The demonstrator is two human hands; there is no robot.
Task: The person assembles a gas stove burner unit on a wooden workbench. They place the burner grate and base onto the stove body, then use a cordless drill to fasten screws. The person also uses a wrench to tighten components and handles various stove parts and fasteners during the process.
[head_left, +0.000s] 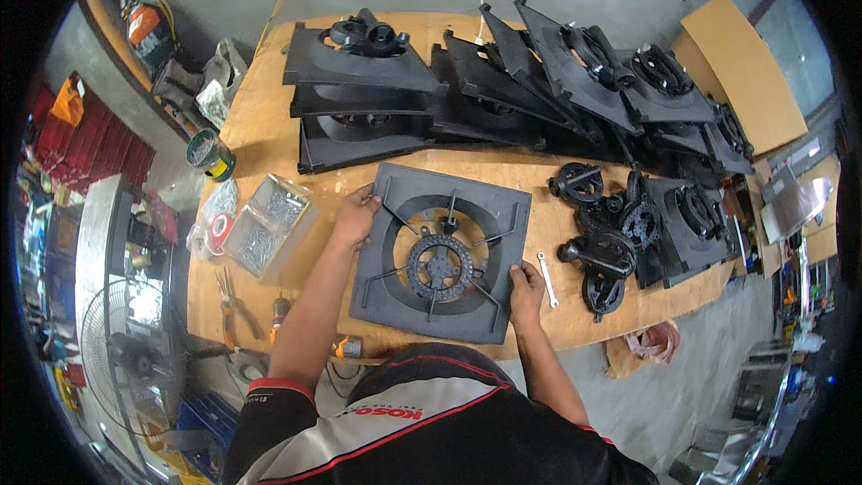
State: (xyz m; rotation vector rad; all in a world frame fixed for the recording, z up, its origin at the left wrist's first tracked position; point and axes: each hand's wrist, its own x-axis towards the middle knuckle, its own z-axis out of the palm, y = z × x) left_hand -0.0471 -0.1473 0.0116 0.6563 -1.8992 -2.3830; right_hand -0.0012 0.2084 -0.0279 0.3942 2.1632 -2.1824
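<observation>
A square black cast-metal gas stove lies face up on the wooden table in front of me. At its middle sits a round burner inside a wide opening, with pot-support bars pointing inward from the frame. My left hand grips the frame's left edge near the far corner, fingers curled around it. On the right edge, nearer to me, my right hand holds the frame with the thumb on top. Just beyond that hand lies a combination wrench. The fingers' undersides are hidden.
More black stoves are stacked along the far side. Loose burners crowd the right. A divided box of screws, a green tin and pliers are at left. A drill is partly behind my left forearm.
</observation>
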